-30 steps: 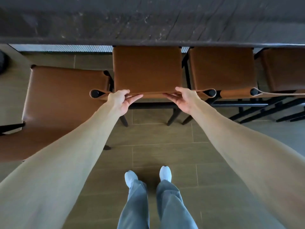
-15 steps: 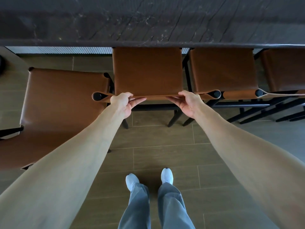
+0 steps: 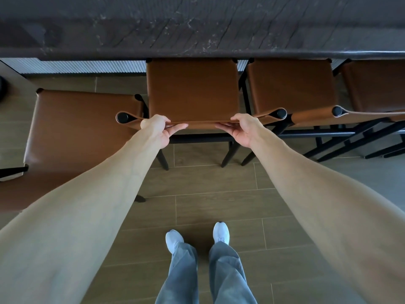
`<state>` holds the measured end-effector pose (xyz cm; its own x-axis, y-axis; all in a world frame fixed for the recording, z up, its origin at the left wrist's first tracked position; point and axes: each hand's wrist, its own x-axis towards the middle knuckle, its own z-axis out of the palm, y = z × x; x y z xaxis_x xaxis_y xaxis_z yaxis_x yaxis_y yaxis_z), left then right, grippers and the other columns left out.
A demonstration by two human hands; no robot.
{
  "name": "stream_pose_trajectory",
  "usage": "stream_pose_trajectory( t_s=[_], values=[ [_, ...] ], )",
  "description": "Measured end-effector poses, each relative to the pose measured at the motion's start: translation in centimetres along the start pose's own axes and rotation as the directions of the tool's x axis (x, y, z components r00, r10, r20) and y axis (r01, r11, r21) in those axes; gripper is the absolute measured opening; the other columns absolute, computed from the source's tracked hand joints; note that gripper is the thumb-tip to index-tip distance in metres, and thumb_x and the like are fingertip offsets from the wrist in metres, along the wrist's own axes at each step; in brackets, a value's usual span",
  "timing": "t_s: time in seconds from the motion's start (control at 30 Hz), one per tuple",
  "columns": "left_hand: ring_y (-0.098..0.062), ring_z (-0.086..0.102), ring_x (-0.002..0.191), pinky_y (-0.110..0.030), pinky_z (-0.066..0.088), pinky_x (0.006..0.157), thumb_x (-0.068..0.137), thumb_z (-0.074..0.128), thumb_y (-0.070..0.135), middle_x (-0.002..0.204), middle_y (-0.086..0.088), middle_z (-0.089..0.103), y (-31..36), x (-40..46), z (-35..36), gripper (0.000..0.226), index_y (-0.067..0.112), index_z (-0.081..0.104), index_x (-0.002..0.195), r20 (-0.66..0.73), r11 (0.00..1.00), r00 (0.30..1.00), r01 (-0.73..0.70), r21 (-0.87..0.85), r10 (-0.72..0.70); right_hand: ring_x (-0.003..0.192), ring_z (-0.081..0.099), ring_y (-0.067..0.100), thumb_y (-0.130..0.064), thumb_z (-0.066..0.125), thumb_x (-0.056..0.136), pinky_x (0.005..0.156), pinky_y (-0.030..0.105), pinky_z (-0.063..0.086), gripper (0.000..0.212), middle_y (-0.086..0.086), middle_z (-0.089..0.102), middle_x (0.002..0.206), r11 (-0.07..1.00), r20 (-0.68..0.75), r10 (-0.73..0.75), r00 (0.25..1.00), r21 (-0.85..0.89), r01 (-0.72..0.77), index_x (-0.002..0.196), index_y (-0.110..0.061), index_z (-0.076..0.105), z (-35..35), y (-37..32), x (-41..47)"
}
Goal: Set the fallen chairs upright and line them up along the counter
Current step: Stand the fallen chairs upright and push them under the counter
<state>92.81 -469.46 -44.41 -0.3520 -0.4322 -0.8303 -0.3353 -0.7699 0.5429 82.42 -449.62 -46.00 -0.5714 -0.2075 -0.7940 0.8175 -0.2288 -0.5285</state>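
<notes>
While the brown leather chair with black frame [image 3: 192, 91] is standing upright, tucked against the dark stone desk [image 3: 197, 27], left hand [image 3: 158, 129] and right hand [image 3: 242, 128] are pinching its soft backrest strap; gripping nearer the rigid posts looks firmer.

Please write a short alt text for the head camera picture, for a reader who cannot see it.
Seen from above, a person's left hand and right hand grip the leather backrest of a brown chair pushed against a dark counter. Two more chairs stand to its right; another chair sits farther back on the left.
</notes>
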Motion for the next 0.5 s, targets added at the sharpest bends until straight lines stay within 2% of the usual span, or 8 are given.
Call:
stream_pose_trajectory(
  t_s=[0.13, 0.23, 0.33, 0.4, 0.5],
  values=[
    [-0.052, 0.072, 0.071, -0.049, 0.064, 0.070, 0.094, 0.050, -0.016, 0.111, -0.029, 0.060, 0.1, -0.3, 0.2, 0.045, 0.001, 0.048, 0.136, -0.020, 1.000, 1.000, 0.000, 0.010, 0.000, 0.102, 0.069, 0.044, 0.014, 0.040, 0.098, 0.068, 0.051, 0.064, 0.041, 0.033, 0.058, 0.129, 1.000, -0.025, 0.014, 1.000, 0.007, -0.014, 0.138, 0.006, 0.044, 0.2, 0.1, 0.3],
    [-0.053, 0.071, 0.077, -0.052, 0.063, 0.070, 0.094, 0.050, -0.016, 0.114, -0.030, 0.060, 0.1, -0.4, 0.3, 0.043, 0.001, 0.048, 0.134, -0.032, 1.000, 0.999, 0.004, 0.013, -0.004, 0.097, 0.070, 0.043, 0.015, 0.042, 0.097, 0.064, 0.050, 0.064, 0.043, 0.032, 0.057, 0.129, 1.000, -0.038, 0.014, 0.999, 0.001, -0.014, 0.138, 0.003, 0.044, 0.2, 0.2, 0.5],
    [-0.049, 0.073, 0.072, -0.052, 0.063, 0.070, 0.095, 0.053, -0.012, 0.107, -0.031, 0.063, 0.0, -0.5, 0.5, 0.028, -0.001, 0.054, 0.120, -0.061, 1.000, 0.998, -0.002, 0.011, 0.003, 0.094, 0.071, 0.042, 0.015, 0.045, 0.096, 0.063, 0.050, 0.064, 0.047, 0.031, 0.059, 0.127, 1.000, -0.065, 0.006, 0.998, 0.000, -0.006, 0.141, 0.000, 0.043, 0.2, 0.1, 0.9],
    [-0.042, 0.075, 0.073, -0.053, 0.063, 0.069, 0.097, 0.061, -0.001, 0.107, -0.026, 0.066, -0.5, -0.5, 0.7, 0.018, 0.000, 0.058, 0.114, -0.119, 0.994, 0.992, -0.021, 0.103, 0.033, 0.096, 0.073, 0.039, 0.010, 0.050, 0.098, 0.070, 0.049, 0.065, 0.043, 0.030, 0.060, 0.127, 0.999, -0.083, -0.006, 0.997, -0.045, 0.003, 0.139, 0.000, 0.045, 0.2, 0.0, 0.8],
    [-0.032, 0.075, 0.078, -0.050, 0.064, 0.069, 0.098, 0.065, 0.023, 0.104, -0.018, 0.071, -1.2, -1.0, 0.4, 0.029, 0.002, 0.061, 0.117, -0.166, 0.927, 0.971, -0.104, 0.360, 0.174, 0.099, 0.073, 0.038, -0.016, 0.061, 0.102, 0.084, 0.050, 0.063, 0.040, 0.028, 0.064, 0.124, 0.970, -0.087, 0.011, 0.996, -0.242, -0.032, 0.137, -0.003, 0.049, 0.1, 0.0, -0.4]
  ],
)
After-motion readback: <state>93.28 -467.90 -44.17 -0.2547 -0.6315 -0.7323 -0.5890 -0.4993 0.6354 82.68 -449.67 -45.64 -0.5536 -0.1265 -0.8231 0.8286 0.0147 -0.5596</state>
